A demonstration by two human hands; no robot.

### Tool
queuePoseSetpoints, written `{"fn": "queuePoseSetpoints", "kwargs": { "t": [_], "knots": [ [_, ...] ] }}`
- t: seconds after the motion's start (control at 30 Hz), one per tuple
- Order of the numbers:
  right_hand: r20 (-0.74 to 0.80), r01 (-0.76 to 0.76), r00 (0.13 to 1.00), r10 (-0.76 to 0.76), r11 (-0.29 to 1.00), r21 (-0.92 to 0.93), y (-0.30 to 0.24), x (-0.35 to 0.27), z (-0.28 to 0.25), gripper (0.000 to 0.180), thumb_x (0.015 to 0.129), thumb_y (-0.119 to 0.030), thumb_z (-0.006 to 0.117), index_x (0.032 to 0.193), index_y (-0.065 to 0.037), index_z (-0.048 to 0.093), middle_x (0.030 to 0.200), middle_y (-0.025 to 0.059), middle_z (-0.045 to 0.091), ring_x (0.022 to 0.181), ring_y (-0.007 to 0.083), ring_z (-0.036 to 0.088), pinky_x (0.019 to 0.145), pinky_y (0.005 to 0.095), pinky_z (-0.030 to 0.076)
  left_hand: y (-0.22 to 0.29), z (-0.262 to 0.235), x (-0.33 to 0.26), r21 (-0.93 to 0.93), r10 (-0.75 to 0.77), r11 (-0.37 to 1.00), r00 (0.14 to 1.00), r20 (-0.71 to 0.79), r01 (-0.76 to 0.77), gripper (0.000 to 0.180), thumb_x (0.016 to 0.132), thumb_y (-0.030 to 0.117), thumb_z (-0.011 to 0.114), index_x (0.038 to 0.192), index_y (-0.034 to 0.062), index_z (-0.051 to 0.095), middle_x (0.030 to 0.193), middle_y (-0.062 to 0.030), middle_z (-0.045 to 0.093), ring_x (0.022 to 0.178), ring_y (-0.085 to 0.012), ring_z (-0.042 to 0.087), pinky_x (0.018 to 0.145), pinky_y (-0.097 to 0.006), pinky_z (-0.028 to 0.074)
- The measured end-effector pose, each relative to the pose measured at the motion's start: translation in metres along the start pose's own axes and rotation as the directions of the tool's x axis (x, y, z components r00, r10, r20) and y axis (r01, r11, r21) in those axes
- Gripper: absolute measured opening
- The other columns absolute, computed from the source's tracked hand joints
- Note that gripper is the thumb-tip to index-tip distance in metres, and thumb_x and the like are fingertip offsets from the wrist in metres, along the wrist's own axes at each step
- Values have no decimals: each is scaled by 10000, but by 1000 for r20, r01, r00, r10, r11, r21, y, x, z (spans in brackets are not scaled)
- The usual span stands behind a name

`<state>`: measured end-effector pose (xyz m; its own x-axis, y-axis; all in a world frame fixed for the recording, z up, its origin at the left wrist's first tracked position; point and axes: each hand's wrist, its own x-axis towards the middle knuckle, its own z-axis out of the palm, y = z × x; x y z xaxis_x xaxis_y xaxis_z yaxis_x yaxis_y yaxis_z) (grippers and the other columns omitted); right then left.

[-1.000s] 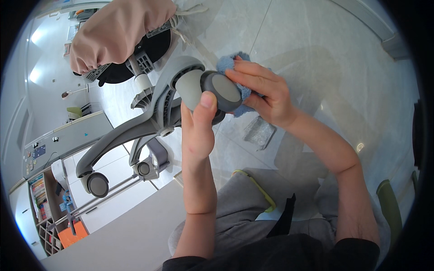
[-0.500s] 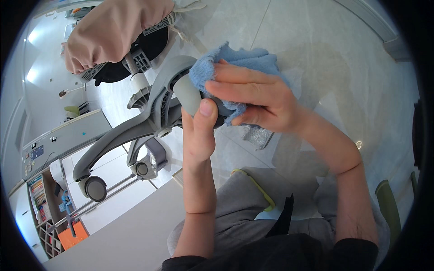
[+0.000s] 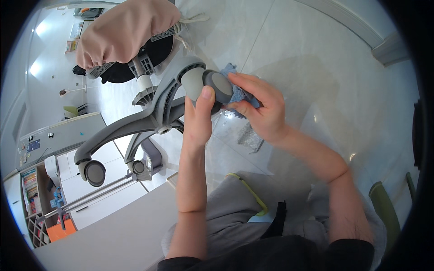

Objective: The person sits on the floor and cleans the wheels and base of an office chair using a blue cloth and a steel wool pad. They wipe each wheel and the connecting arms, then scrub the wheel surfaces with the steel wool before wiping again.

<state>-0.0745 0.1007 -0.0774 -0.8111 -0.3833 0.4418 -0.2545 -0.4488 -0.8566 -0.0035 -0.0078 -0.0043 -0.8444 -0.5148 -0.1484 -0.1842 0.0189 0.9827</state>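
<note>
- Above the person's lap, an overturned office chair lies on the pale tiled floor (image 3: 316,67), its grey star base (image 3: 149,115) pointing toward the camera.
- The left hand (image 3: 198,122) reaches up from the lower edge with the forearm nearly vertical; its thumb presses on the grey caster wheel (image 3: 212,83) at the end of the nearest base leg, and the fingers wrap round the far side (they are hidden), so the hand is clasped on the wheel.
- The right hand (image 3: 260,106) comes in from the right, forearm slanting up and leftward, wrist bent, fingers stretched flat toward the wheel.
- Under those fingers a blue cloth (image 3: 237,92) is pinched and pressed against the wheel's right side; only crumpled edges of it show.
- Two other casters (image 3: 94,173) sit lower left on their own legs, well apart from both hands.
- The chair's seat, wrapped in a pinkish fabric cover (image 3: 124,29), lies at the top left.
- Grey trousers (image 3: 226,217) fill the lower middle.
</note>
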Motion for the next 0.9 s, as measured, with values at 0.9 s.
{"fn": "queuePoseSetpoints", "kwargs": {
  "t": [0.9],
  "knots": [
    [756,299,632,167,848,-438,-105,24,-15,236,816,-52,625,1050,-15,617,903,95,636,804,240,597,782,332,479,-26,-59,-69,-734,-274,475,874,401,486,484,1009,430,299,1325,92,442,1280,-44,524,1154,-167,507,985,-352,388]
  ]
}}
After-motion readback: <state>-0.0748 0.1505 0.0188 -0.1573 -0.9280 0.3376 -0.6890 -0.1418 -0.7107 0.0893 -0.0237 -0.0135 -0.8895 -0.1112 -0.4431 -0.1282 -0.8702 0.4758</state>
